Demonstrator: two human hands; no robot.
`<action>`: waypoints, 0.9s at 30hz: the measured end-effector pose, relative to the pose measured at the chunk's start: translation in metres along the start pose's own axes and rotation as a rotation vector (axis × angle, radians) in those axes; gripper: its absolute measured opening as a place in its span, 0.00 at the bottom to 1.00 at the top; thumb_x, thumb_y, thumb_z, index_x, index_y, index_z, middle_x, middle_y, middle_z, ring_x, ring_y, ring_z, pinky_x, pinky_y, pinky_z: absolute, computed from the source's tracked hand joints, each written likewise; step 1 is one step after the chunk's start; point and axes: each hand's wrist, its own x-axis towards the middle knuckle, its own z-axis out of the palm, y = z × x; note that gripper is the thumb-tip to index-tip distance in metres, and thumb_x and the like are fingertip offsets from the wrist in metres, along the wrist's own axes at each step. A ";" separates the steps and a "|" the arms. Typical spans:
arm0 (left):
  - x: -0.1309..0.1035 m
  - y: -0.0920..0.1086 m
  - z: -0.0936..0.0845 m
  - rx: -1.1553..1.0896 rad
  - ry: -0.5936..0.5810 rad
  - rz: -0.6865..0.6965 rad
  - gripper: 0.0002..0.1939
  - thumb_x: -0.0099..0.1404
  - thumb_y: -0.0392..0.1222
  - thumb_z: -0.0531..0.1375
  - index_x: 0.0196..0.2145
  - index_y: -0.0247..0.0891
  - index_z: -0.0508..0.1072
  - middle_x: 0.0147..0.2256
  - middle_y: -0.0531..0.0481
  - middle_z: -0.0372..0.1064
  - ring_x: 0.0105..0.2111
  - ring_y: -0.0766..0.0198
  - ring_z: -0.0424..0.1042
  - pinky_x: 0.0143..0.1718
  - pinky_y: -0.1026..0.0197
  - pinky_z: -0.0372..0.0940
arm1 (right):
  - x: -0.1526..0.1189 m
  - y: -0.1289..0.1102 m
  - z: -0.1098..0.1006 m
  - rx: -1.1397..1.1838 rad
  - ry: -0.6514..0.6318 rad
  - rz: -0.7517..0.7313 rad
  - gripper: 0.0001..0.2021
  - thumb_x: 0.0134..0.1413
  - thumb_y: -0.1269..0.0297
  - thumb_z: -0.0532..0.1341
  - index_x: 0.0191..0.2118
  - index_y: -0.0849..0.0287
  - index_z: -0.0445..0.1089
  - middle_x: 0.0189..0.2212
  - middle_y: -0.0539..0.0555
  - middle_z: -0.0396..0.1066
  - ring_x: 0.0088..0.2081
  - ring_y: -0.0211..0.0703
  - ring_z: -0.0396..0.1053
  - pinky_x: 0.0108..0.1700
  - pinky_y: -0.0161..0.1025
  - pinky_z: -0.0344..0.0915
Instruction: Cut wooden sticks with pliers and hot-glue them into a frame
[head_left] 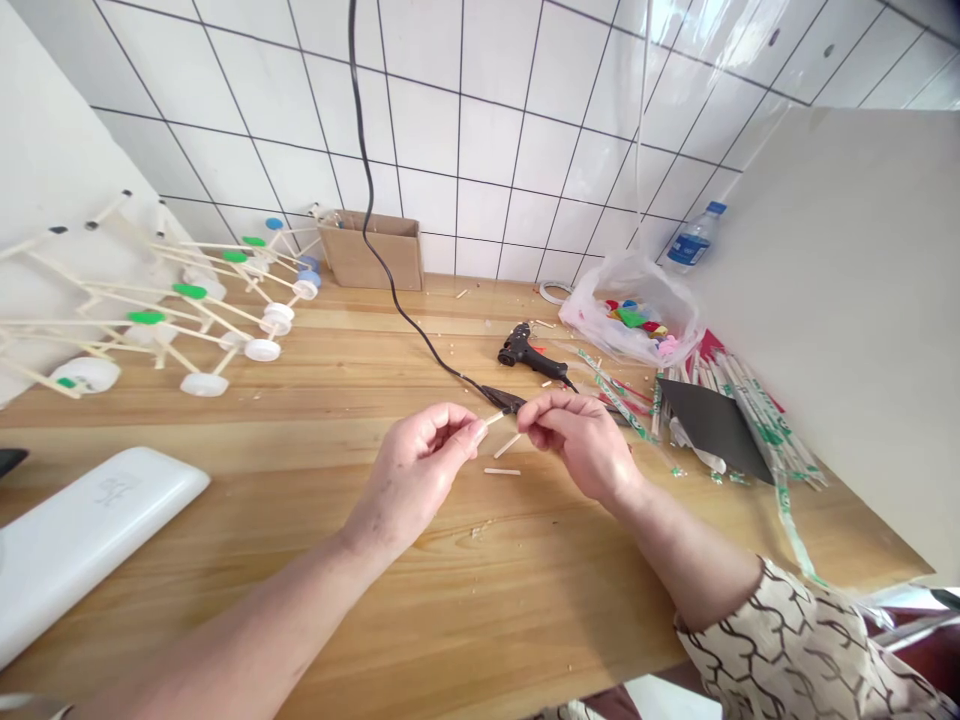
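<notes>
My left hand point(420, 465) is closed in a pinch on a short pale wooden stick point(494, 418), which points up to the right. Facing it, my right hand point(574, 435) has its thumb and fingertips pressed together at the stick's far end. A small dark bit shows there, but I cannot make out what the right fingers hold. Below the hands are two more short sticks, one slanted point(507, 446) and one level point(502, 471). Just behind the fingertips lies a dark pointed tool point(501, 398), partly hidden by my right hand.
A black glue gun point(531, 352) lies beyond my hands; a black cable point(386, 265) hangs down to the table. Stick models with white cap wheels point(204, 384) stand left, near a white case point(97, 540). At right are a bag of coloured caps point(634, 310), wrapped sticks point(765, 410) and a bottle point(694, 240).
</notes>
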 end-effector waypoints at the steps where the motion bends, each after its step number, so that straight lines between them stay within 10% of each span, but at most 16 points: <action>1: 0.000 0.000 0.000 0.005 -0.009 -0.006 0.13 0.60 0.49 0.57 0.26 0.37 0.68 0.21 0.57 0.59 0.20 0.72 0.54 0.21 0.67 0.50 | -0.003 0.000 0.003 -0.029 -0.061 -0.001 0.07 0.46 0.71 0.56 0.26 0.62 0.72 0.23 0.51 0.68 0.23 0.33 0.60 0.26 0.33 0.56; 8: -0.002 0.002 0.004 0.019 -0.057 0.016 0.12 0.61 0.48 0.56 0.28 0.36 0.71 0.22 0.56 0.62 0.21 0.71 0.55 0.23 0.67 0.52 | -0.017 0.000 0.016 -0.271 -0.302 -0.221 0.27 0.45 0.62 0.66 0.53 0.58 0.63 0.42 0.55 0.70 0.37 0.39 0.67 0.41 0.38 0.63; 14: -0.002 0.004 0.002 0.081 -0.060 -0.023 0.15 0.60 0.50 0.57 0.23 0.36 0.68 0.19 0.57 0.60 0.19 0.72 0.53 0.20 0.67 0.50 | -0.018 -0.004 0.020 -0.264 -0.202 -0.169 0.18 0.47 0.50 0.64 0.21 0.61 0.66 0.15 0.46 0.60 0.18 0.31 0.54 0.21 0.32 0.51; 27: 0.005 -0.005 0.002 -0.098 -0.006 -0.073 0.11 0.59 0.47 0.57 0.27 0.37 0.69 0.21 0.56 0.62 0.20 0.72 0.55 0.21 0.67 0.51 | 0.012 -0.023 -0.020 0.267 0.219 -0.122 0.23 0.46 0.52 0.65 0.15 0.58 0.55 0.09 0.41 0.45 0.13 0.27 0.40 0.15 0.31 0.39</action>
